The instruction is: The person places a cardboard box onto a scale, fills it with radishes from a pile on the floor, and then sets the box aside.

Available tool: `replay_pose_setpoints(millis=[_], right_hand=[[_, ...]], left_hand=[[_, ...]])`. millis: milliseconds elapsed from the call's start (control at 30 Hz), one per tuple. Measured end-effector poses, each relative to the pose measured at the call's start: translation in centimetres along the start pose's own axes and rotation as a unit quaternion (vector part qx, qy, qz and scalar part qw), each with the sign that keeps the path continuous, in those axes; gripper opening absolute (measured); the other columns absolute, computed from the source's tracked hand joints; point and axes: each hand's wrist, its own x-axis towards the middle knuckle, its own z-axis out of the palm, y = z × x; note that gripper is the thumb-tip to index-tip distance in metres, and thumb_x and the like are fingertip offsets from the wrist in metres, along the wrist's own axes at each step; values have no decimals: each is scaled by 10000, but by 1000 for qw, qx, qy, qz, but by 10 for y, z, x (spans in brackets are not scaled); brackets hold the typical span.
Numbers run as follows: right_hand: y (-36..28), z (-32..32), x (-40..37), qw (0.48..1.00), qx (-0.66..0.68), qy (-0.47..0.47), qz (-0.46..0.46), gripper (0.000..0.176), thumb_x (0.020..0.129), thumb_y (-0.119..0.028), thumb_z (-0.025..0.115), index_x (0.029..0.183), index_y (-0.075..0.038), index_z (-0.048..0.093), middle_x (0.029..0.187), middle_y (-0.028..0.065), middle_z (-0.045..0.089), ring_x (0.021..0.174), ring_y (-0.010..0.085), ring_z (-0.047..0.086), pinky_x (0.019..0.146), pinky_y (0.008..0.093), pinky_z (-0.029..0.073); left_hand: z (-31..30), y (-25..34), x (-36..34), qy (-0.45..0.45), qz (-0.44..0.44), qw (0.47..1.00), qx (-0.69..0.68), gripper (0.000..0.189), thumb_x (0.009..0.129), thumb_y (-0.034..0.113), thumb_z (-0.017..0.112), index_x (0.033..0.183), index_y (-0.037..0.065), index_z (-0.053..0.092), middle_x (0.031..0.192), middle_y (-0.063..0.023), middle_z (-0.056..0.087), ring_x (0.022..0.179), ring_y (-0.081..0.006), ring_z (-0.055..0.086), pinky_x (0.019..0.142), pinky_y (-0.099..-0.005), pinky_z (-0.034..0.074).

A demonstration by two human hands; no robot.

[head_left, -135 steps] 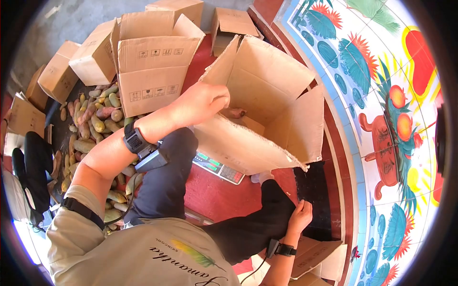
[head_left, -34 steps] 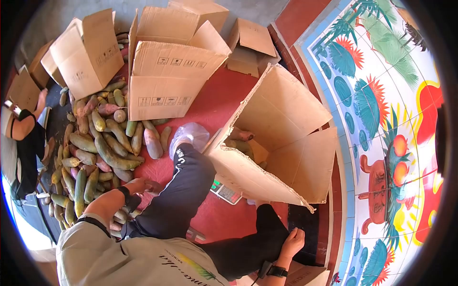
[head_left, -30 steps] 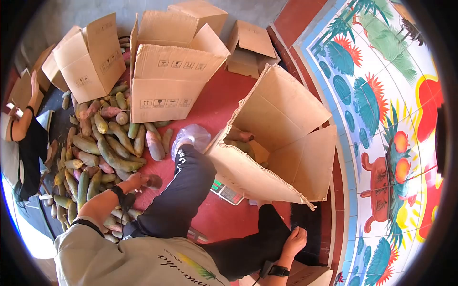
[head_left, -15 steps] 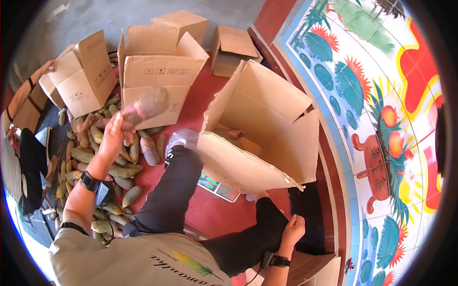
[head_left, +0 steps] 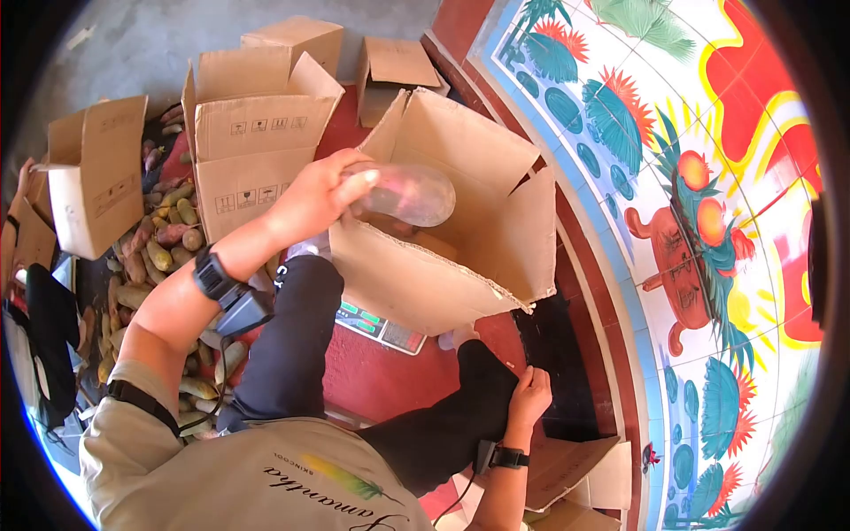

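My left hand (head_left: 341, 188) is closed round the end of a large pinkish-grey sweet potato (head_left: 414, 196), blurred by motion. It holds the sweet potato over the near left rim of a tall open cardboard box (head_left: 425, 274). Inside the box, part of a reddish sweet potato (head_left: 403, 227) shows below the held one; the rest of the bottom is hidden. A digital scale (head_left: 376, 326) with green displays sticks out under the box's near side. My right hand (head_left: 531, 396) rests at my right knee with curled fingers and nothing visible in them.
Many sweet potatoes (head_left: 159, 255) lie heaped on the left floor. Behind them stand an open box (head_left: 97, 190) and a printed box (head_left: 257, 168), with further boxes (head_left: 398, 66) at the back. Another person's arm (head_left: 22, 186) is at the far left. A tiled wall (head_left: 611, 212) bounds the right.
My left hand has moved right with the sweet potato, from in front of the printed box to over the open box. The other person's box has shifted left. My right hand stays at the knee.
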Motion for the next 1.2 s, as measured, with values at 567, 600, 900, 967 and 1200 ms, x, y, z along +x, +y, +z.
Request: replay_pose_setpoints(millis=[567,600,900,967,1200], right_hand=[[2,1,0,999,-37,-2,3,173,852,-114,535,714,-12,554,694,140,540,615,334,538,525,412,431],[2,1,0,999,-39,-3,6,173,852,-114,535,714,-12,554,694,140,540,615,334,538,525,412,431],[4,4,0,999,-41,6,-2,173,848,-120,544,705,-22,551,686,136,540,603,329,540,517,410,431],[5,4,0,999,-53,1,1,184,848,-127,548,696,-24,541,685,135,539,604,330,540,518,408,431],[4,4,0,999,-51,7,0,189,848,-133,549,691,-29,533,692,133,541,611,330,542,524,402,434]], left_hand=[[32,-12,30,-37,112,905,408,410,836,442,519,928,46,574,779,-155,629,777,-341,598,687,-422,472],[33,-14,30,-38,110,895,431,397,840,433,515,926,50,578,773,-157,627,776,-341,598,687,-426,472],[37,-23,25,59,188,887,418,220,822,231,582,945,50,594,760,-173,606,707,-359,581,604,-418,464],[37,-23,21,80,211,884,409,202,807,200,601,944,52,595,755,-170,604,686,-355,582,579,-410,467],[36,-27,16,106,304,848,421,180,786,163,626,924,50,600,752,-139,606,643,-317,589,557,-370,474]])
